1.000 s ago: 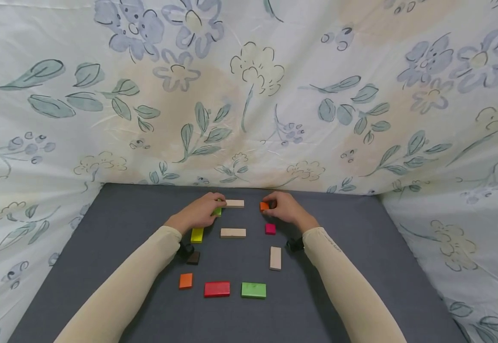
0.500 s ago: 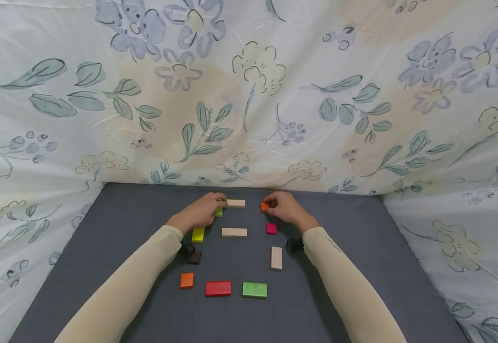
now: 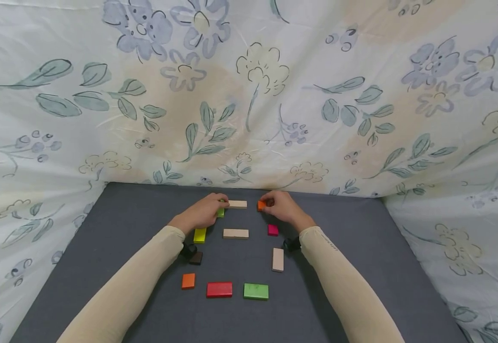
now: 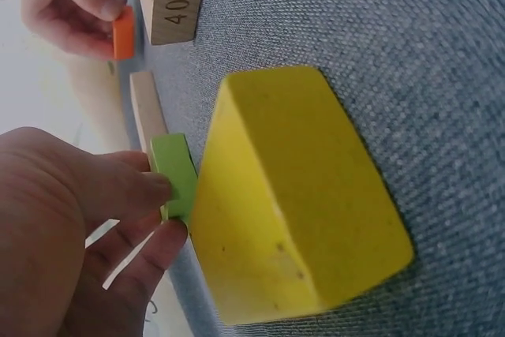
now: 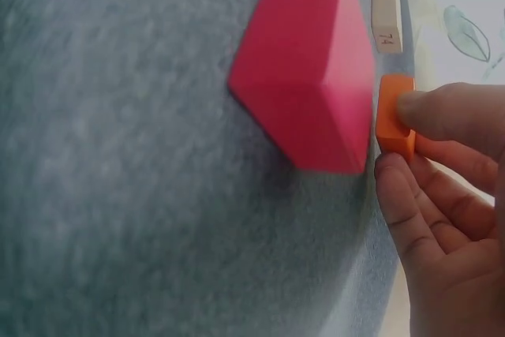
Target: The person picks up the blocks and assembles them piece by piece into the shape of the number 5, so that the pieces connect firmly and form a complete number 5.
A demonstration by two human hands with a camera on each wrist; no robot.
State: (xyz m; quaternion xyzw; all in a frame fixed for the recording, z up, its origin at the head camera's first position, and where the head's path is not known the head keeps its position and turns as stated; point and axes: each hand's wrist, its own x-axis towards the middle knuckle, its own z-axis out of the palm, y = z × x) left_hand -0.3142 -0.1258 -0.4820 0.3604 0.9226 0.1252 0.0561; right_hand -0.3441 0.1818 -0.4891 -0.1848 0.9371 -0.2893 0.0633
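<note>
At the far side of the table my left hand (image 3: 199, 212) pinches a light green block (image 4: 175, 167) between thumb and fingers. This block sits at the left end of a plain wooden block (image 3: 238, 204); whether they touch is unclear. My right hand (image 3: 286, 207) holds a small orange block (image 5: 388, 112) by thumb and fingertips, a short gap to the right of that wooden block. A yellow block (image 4: 300, 187) looms below the left hand in the left wrist view. Near the right hand lies a pink block (image 5: 308, 61).
Plain wooden blocks lie mid-table (image 3: 236, 234) and at the right (image 3: 277, 260). A dark brown block (image 3: 196, 258) is partly beside the left wrist camera. Nearer are another orange block (image 3: 188, 281), a red block (image 3: 219, 289) and a green block (image 3: 256, 291). Floral cloth (image 3: 257, 119) walls the grey table.
The right hand has shifted slightly left with the orange block, narrowing the gap to the far wooden block. The left hand stays on the light green block. The head view has shifted slightly.
</note>
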